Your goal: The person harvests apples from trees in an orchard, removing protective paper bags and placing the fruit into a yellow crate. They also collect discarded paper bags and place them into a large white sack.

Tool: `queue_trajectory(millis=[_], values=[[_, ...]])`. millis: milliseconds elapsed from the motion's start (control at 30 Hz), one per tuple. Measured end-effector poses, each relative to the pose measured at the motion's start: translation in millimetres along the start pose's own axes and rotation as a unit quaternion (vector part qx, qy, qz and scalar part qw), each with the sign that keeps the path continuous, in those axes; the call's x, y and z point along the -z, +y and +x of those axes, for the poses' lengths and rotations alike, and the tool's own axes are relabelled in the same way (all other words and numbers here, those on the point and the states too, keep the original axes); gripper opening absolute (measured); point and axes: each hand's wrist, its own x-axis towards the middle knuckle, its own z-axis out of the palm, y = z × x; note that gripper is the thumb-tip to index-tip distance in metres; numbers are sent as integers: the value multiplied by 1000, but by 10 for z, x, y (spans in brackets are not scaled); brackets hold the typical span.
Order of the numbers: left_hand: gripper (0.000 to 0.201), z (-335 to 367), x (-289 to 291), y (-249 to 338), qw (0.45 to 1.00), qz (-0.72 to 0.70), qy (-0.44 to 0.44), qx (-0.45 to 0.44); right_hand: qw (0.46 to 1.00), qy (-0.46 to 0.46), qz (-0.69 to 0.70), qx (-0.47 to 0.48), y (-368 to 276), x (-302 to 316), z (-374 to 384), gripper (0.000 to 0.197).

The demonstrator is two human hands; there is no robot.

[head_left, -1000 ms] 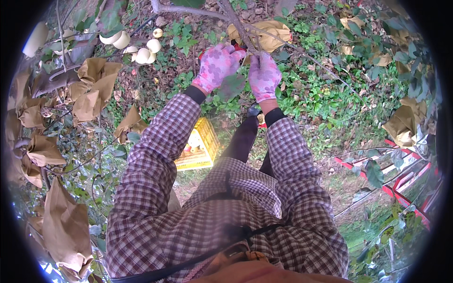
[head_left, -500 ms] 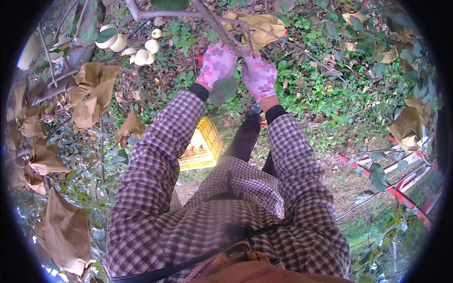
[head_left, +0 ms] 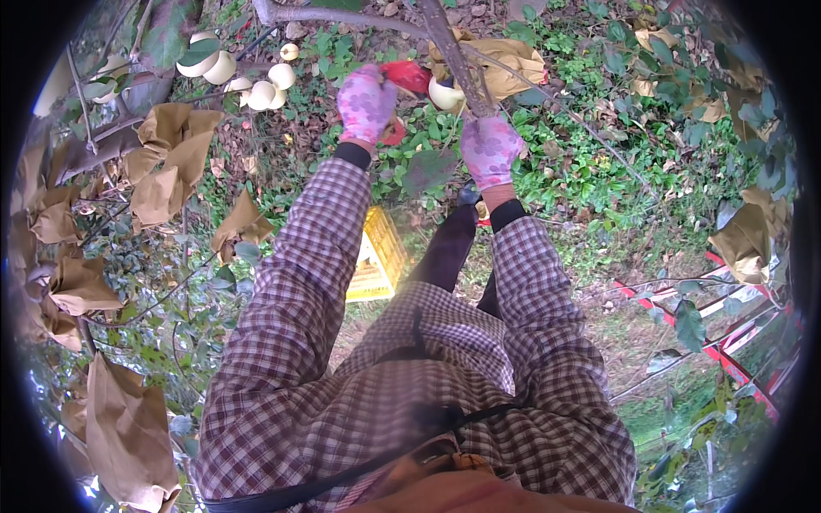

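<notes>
My left hand [head_left: 368, 104], in a pink floral glove, is closed on a crumpled red wrapper [head_left: 405, 77]. The wrapper stretches toward a pale apple [head_left: 445, 94] hanging by the branch; whether the two touch I cannot tell. My right hand [head_left: 492, 152], gloved alike, is closed around the lower end of the thin branch [head_left: 453, 56], its fingertips partly hidden. Behind the apple and branch hangs an opened brown paper bag [head_left: 509, 67]. A large leaf [head_left: 429, 170] hangs between my wrists.
Bare pale apples [head_left: 262, 96] hang in a cluster at upper left. Brown paper bags [head_left: 128, 427] cover several spots along the left side. A yellow crate [head_left: 389, 248] stands on the ground below. Red and white metal frames [head_left: 727, 359] lie at right, behind twigs.
My hands have come apart: the left moved left with the red wrapper, the right shifted right and down. The pale apple now shows between them, and the branch has swung right.
</notes>
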Motion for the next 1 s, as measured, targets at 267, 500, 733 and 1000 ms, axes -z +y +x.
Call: queue_trajectory(millis=[267, 500, 733, 1000], values=[[46, -59, -192, -195, 984, -139, -108, -7, 958, 117, 253, -69, 314, -237, -176, 21], [53, -74, -802, -189, 794, -545, -229, 141, 658, 34, 653, -374, 764, -567, -117, 30], [47, 130, -734, 159, 810, -502, -258, 158, 676, -25, 640, -365, 974, -788, 280, 30], [39, 5, -828, 9, 820, -502, -225, 159, 647, -26, 720, -249, 642, -352, 69, 46]])
